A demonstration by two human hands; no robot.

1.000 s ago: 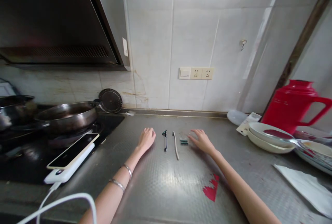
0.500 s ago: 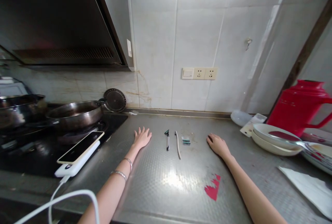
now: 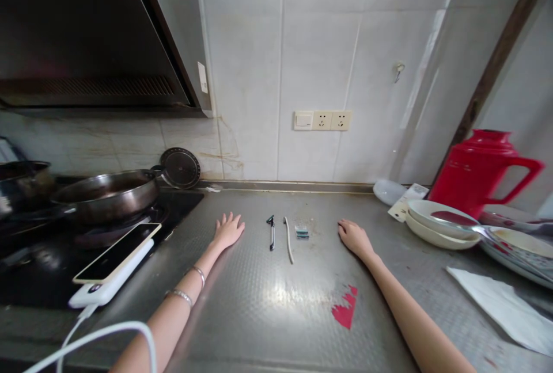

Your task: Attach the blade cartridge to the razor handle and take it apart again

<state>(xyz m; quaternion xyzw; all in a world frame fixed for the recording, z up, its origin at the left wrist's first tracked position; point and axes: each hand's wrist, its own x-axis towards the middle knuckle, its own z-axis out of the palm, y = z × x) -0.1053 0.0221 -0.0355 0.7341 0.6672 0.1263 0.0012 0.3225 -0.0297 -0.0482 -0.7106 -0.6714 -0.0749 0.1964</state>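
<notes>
On the steel counter [image 3: 276, 304] my left hand [image 3: 228, 229] lies flat, palm down, fingers spread and holding nothing. My right hand [image 3: 353, 236] rests palm down too, its fingers loosely stretched and holding nothing. Between the hands lie three small items in a row: a dark razor handle [image 3: 271, 232], a thin white stick [image 3: 288, 239] and a small pack of blade cartridges [image 3: 301, 232]. The razor handle is nearest my left hand; the cartridge pack is the item closest to my right hand. Neither hand touches any of them.
A phone on a white power bank [image 3: 113, 261] with a cable sits at the stove's edge, by a pan [image 3: 106, 193] on the hob. At right stand a red jug [image 3: 477, 171], stacked bowls [image 3: 440, 224] and a white sheet [image 3: 503, 307]. A red mark [image 3: 344, 311] is on the counter.
My left hand has gone from loosely curled to flat with fingers spread. My right hand has drawn away to the right from the cartridge pack and settled on the counter.
</notes>
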